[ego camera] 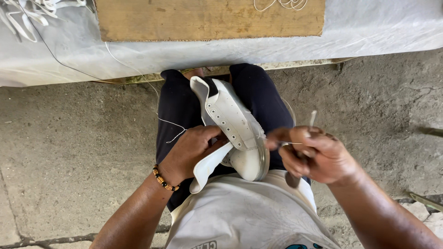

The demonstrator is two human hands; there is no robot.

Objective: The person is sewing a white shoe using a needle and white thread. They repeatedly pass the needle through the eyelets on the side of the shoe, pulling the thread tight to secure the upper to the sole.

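White shoe (235, 133) sits on my lap, between both hands. My left hand (191, 150) is curled around its tongue and side. My right hand (316, 154), just beside the toe, is closed on a thin tool (308, 127), thread (157, 99) trailing.

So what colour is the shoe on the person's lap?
White, with a dark lining at the heel; the head view shows the shoe best.

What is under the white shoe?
The white shoe rests on the person's dark-clad thighs, steadied by the left hand. Its underside is hidden.
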